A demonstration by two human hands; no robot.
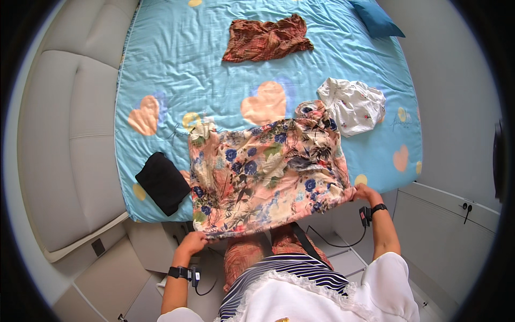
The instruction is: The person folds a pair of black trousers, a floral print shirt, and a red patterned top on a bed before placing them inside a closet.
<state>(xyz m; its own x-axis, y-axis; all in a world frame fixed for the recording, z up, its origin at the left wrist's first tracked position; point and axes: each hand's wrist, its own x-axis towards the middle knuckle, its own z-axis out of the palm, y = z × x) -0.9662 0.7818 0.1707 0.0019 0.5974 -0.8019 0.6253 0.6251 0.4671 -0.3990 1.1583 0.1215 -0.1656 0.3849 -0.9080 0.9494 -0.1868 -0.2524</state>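
Observation:
A floral-print garment (257,173) lies spread over the near edge of the bed, its closest edge lifted off and stretched between my hands. My left hand (193,242) grips its near left corner. At the near right corner, my right hand (365,192) pinches the cloth. Left of the garment is a folded black cloth item (163,184). A white garment with small printed motifs (353,105) lies beyond it on the right, touching or nearly touching its far right corner. Farther back rests a crumpled reddish-brown patterned garment (267,39).
The bed's light blue sheet (181,72) carries heart prints. A dark blue pillow (376,19) sits at the far right corner. A padded headboard (92,104) borders the left side, and white cabinets (442,213) stand at the right. Cables hang from devices strapped to both wrists.

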